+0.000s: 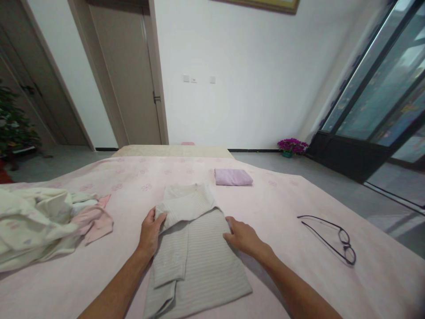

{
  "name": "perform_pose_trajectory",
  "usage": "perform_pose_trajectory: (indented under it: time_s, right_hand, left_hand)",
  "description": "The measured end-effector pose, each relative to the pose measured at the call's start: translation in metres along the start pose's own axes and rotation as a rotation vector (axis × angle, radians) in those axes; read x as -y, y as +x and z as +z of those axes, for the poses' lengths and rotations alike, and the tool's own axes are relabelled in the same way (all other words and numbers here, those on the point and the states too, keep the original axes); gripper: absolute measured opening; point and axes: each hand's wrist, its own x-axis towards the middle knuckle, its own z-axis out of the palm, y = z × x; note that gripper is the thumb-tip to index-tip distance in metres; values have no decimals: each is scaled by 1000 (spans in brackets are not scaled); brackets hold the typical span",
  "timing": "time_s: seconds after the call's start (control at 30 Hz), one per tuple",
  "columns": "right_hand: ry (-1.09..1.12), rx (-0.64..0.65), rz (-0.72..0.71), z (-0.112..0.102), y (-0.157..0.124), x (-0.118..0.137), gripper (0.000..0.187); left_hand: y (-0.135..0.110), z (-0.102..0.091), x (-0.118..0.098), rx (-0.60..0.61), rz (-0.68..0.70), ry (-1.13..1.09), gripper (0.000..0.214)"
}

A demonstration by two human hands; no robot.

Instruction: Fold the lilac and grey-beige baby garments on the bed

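Note:
A light grey ribbed long-sleeved shirt [212, 261] lies partly folded on the pink bedspread in front of me. One sleeve runs down along its left side, and the other crosses over the upper part below the neckline. My left hand [151, 230] pinches the upper left edge, with the thumb on top of the cloth and the other fingers mostly hidden. At the upper right edge, my right hand [244, 235] has its thumb over the cloth and its fingers bent by the side. A folded lilac cloth [233, 177] rests farther back, apart from both hands.
Black-framed glasses [345, 243] lie with arms unfolded at the right. Rumpled cream clothes [36, 226] and a pink piece [96, 223] are heaped at the left. The bedspread [282, 199] drops off at the right edge. Beyond stand a door [122, 71] and purple flowers [292, 146].

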Motion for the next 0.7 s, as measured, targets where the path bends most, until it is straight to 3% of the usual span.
perform_pose_trajectory:
  time_s: [0.23, 0.47, 0.7]
  right_hand:
    - [207, 23, 38, 8, 7, -1, 46]
    - [179, -13, -7, 4, 9, 6, 29]
    - [750, 111, 104, 14, 7, 0, 45]
  left_hand:
    - [1, 1, -13, -19, -73, -137, 54]
    - [4, 0, -26, -21, -60, -165, 59]
    - [4, -2, -25, -10, -69, -165, 61]
